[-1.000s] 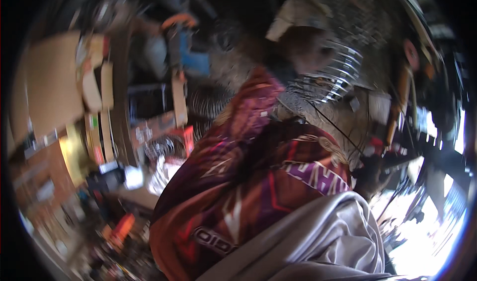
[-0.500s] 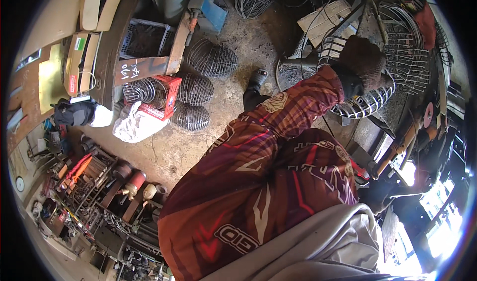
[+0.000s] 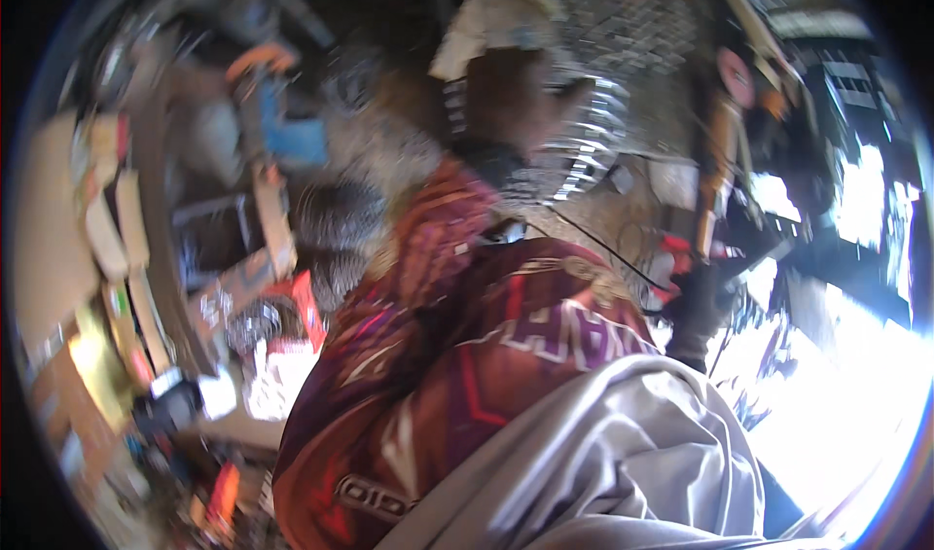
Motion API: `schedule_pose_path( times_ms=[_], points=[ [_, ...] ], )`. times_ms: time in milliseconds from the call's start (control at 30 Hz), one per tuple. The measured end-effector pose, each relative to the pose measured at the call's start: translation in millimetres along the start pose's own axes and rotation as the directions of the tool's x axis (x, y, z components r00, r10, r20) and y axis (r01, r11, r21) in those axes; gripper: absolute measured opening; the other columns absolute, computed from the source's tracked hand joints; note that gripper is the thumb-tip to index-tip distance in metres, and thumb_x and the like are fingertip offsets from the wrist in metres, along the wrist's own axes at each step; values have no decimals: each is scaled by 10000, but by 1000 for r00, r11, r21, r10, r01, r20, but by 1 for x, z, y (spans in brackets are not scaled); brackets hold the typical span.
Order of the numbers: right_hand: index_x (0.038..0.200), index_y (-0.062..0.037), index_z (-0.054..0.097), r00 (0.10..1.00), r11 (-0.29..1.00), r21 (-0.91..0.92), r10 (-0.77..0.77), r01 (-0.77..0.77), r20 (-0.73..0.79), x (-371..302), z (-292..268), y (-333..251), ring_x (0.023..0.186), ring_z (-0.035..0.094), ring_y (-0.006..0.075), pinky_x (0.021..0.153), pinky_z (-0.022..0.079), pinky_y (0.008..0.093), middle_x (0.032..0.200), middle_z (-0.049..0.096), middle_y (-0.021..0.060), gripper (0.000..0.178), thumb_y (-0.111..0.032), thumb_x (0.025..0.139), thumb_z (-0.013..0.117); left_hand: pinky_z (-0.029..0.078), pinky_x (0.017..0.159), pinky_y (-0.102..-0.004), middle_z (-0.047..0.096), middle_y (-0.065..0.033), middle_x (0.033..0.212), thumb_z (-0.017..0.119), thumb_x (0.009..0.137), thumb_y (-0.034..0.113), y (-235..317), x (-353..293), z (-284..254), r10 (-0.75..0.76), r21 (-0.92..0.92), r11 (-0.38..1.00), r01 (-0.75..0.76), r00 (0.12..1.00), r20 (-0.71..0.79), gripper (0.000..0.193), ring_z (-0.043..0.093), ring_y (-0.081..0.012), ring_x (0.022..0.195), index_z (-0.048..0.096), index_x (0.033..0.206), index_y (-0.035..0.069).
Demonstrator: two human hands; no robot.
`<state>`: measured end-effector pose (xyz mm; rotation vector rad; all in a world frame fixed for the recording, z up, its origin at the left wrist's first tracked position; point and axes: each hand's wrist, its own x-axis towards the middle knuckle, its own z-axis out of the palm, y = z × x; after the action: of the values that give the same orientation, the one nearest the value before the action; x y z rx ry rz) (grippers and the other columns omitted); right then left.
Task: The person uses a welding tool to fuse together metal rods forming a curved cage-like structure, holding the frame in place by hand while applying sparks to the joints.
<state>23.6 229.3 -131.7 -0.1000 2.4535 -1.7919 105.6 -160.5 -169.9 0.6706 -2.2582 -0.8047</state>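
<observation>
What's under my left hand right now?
Under your left hand, a curved wire frame shows, its shiny bars emerging on the hand's right. The part directly beneath the hand is covered, and blur hides whether you grip it.

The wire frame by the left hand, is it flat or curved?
Curved: though blurred, the wire frame shows shiny bars arcing beside the left hand.

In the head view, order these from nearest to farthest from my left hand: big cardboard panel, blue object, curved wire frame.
1. Curved wire frame, right by the left hand, mostly to its right.
2. Blue object, well to its left.
3. Big cardboard panel, at the far left.
</observation>
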Motion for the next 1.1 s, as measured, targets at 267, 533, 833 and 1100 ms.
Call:
schedule_pose_path(
  times_ms=[267,533,833,1100],
  points=[
    [1351,7,438,987,896,-415,-149,159,56,-20,21,-46,803,648,194,680,551,330,1040,618,126,533,-58,877,674,561,711,-402,735,-175,854,771,805,547,19,9,-4,-14,15,1000,13,997,82,556,731,-315,787,735,945,9],
    [1595,-92,248,956,767,-573,-195,288,219,-19,28,-63,1366,458,409,1127,364,427,1543,400,250,868,-5,811,610,566,736,-399,742,-188,884,779,811,510,26,5,-7,-112,32,994,109,981,155,531,740,-311,825,735,949,-2],
    [1466,20,387,971,739,-636,-112,224,212,-18,27,-64,1232,535,390,1038,434,436,1329,528,265,661,-157,907,692,559,718,-396,736,-175,850,789,810,466,21,4,-3,-44,10,999,43,994,98,478,736,-296,791,731,934,8],
    [1102,-24,528,983,970,157,180,-184,34,-23,32,-53,632,629,168,561,564,319,845,609,57,292,-205,946,694,555,706,-383,735,-161,835,796,807,457,14,3,-3,-60,28,998,57,990,124,459,731,-290,769,731,928,19]
  ],
)
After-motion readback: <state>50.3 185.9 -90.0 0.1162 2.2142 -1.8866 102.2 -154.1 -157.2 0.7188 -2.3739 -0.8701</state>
